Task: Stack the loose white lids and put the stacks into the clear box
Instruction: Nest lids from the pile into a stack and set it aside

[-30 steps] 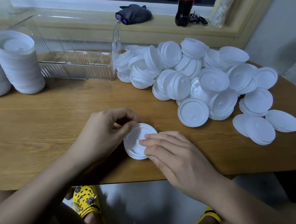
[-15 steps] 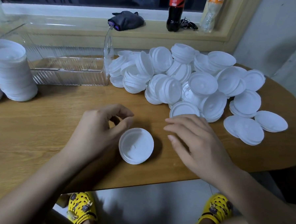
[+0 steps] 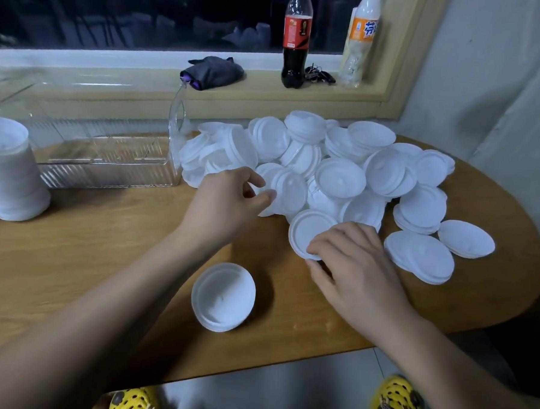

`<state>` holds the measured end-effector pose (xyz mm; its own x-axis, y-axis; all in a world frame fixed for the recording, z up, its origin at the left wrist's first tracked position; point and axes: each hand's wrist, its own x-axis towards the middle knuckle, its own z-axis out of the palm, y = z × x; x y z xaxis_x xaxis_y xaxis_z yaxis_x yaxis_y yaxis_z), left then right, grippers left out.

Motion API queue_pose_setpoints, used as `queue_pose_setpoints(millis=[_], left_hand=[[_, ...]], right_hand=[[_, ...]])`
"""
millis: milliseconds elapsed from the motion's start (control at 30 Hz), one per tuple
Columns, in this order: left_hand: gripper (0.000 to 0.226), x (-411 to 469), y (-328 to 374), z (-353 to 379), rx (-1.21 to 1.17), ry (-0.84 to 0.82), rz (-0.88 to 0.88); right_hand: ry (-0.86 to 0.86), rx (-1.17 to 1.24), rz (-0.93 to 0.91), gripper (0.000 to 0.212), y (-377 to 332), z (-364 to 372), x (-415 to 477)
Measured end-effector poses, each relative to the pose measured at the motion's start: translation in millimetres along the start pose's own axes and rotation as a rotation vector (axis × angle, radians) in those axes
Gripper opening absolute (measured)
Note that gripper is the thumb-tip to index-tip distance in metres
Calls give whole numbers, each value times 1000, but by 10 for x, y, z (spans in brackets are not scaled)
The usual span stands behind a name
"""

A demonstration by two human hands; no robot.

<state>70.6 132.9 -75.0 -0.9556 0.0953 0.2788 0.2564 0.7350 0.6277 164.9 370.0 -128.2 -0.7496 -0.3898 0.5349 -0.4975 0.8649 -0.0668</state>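
Reaching forward over the tabletop (image 3: 73, 241), the left hand (image 3: 228, 199) sits at the near edge of the pile of lids (image 3: 342, 177), thumb and forefinger curled with a gap between them; whether it has hold of one I cannot tell. The right hand (image 3: 353, 265) pinches the near rim of a flat lid (image 3: 308, 229), fingers on top, thumb beneath. A small stack (image 3: 223, 295) lies face up near the front edge, well apart from the clear box (image 3: 108, 164).

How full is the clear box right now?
The clear box looks empty: only wood table shows through its ribbed walls, no white lids. A tall lid stack hides its left end.
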Motion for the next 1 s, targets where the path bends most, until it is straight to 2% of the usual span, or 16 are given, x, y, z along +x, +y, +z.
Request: queue_pose_setpoints(millis=[200, 333, 500, 800, 1000], left_hand=[[39, 162, 41, 127, -9, -59, -112], [33, 152, 95, 125, -172, -96, -159], [22, -76, 148, -149, -290, -83, -88], [7, -809, -2, -629, 57, 70, 198], [16, -1240, -224, -673, 161, 62, 317]], right_hand=[[3, -23, -20, 7, 0, 18, -15], [23, -18, -5, 11, -35, 18, -17], [93, 28, 55, 15, -119, -186, -53], [151, 193, 152, 11, -273, -402, -153], [157, 289, 147, 11, -521, -519, -131]])
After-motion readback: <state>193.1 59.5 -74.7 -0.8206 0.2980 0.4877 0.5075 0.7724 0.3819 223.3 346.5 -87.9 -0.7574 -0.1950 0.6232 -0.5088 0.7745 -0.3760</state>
